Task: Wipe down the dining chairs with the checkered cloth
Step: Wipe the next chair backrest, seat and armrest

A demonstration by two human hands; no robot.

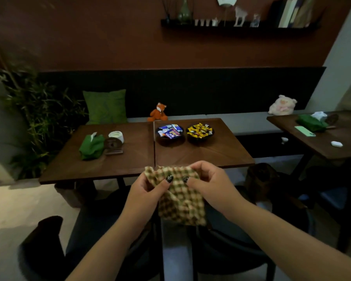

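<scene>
1. Head view: my left hand [148, 189] and right hand [206, 184] pinch the soft, crumpled checkered cloth [179, 197], held up above dark dining chairs [221, 246].
2. Beyond, a wooden table [130, 159] carries two candy bowls [200, 133].

Two candy bowls [169, 133] [200, 132] on table [211, 155]; fox toy [158, 112] behind.
</scene>
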